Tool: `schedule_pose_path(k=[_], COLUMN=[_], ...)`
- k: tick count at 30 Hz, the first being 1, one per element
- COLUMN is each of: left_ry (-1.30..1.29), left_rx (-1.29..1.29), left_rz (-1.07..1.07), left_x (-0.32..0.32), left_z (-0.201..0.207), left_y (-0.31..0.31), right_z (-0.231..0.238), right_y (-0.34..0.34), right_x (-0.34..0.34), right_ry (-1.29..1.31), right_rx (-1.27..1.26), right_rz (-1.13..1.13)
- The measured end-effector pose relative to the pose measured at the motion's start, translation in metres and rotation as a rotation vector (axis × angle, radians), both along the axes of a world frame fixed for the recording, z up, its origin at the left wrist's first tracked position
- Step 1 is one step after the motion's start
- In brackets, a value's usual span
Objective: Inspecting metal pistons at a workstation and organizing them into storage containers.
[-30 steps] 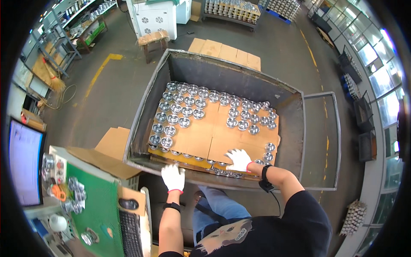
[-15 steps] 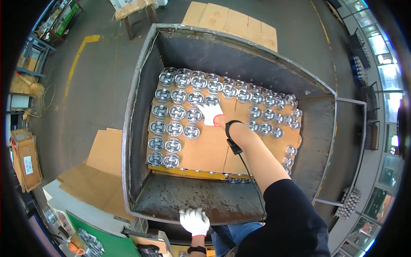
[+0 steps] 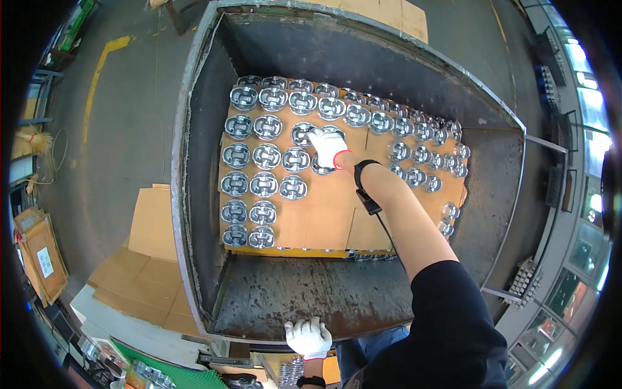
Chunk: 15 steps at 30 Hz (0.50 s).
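Inside a large metal bin (image 3: 259, 292), silver pistons stand in rows on a brown cardboard sheet (image 3: 317, 223). My right hand (image 3: 327, 148), in a white glove, reaches over the middle rows. Its fingers are closed on the right side of a piston (image 3: 303, 134), and some fingertips are hidden. Another piston (image 3: 335, 131) shows just beyond the knuckles. Partly covered by my wrist is one more piston (image 3: 321, 167). My left hand (image 3: 309, 338), also gloved in white, rests on the bin's near rim with its fingers spread over the edge.
The bin's tall walls (image 3: 363, 52) surround the pistons. A dark cable runs down from my right wrist. Folded cardboard (image 3: 139, 275) lies left of the bin, beside a green mat (image 3: 162, 369). A wooden crate (image 3: 42, 253) stands at far left. A metal frame (image 3: 547, 214) juts from the right.
My right hand has shifted one row farther from me onto another piston, which now sits slightly right of its former place. The piston formerly under the hand shows. The view has also shifted.
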<state>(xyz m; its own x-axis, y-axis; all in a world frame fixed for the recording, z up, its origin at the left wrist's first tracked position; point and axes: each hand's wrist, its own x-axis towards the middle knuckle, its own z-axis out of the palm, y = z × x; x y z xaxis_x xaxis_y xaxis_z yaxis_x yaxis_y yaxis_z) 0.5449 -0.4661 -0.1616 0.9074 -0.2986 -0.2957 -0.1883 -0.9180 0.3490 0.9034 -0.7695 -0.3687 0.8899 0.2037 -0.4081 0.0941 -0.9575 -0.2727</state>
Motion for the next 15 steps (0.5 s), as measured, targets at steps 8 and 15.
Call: schedule_pose_path(k=[8, 15], left_ry=[-0.058, -0.043], left_rx=[-0.033, -0.078], left_rz=[-0.023, -0.023], left_x=[0.010, 0.010], left_z=[0.000, 0.005], left_y=[-0.005, 0.002], right_z=[-0.005, -0.003], right_y=[0.004, 0.018], right_x=[-0.048, -0.178], right_ry=[-0.124, 0.020], right_rx=[-0.105, 0.752], right_rz=[-0.345, -1.003])
